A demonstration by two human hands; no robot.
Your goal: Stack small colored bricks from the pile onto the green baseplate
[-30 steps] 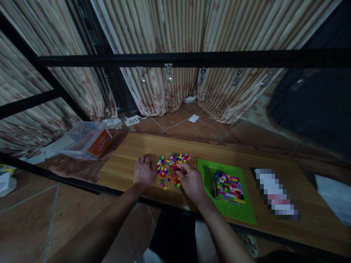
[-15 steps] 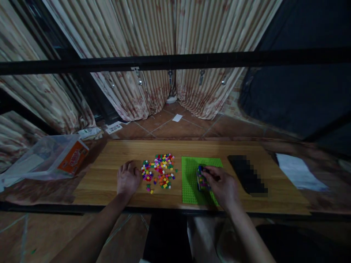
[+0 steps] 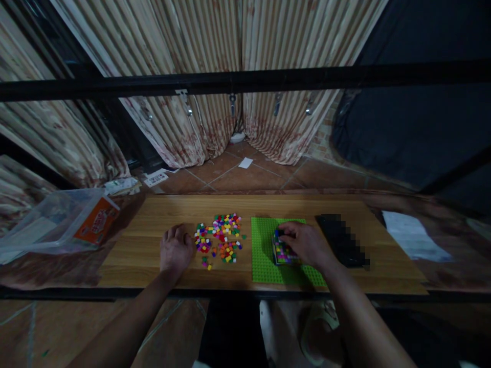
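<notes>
A pile of small loose coloured bricks [image 3: 220,237] lies on the wooden table [image 3: 153,214]. My left hand [image 3: 175,249] rests just left of the pile, knuckles up and fingers curled under. A green baseplate [image 3: 264,255] lies right of the pile with a multicoloured brick block [image 3: 284,252] built on it. My right hand [image 3: 305,244] is over that block, fingertips pinched at its far left corner. Whatever the fingers hold is too small to see.
A clear plastic box [image 3: 57,220] with an orange label sits at the table's left end. A dark flat object [image 3: 339,240] lies right of the baseplate, and a white sheet [image 3: 412,235] farther right. A black bar [image 3: 245,79] crosses overhead. Curtains hang behind.
My right hand left the loose pile and moved right onto the built block on the baseplate. My left hand stayed beside the pile. The view swung to the right.
</notes>
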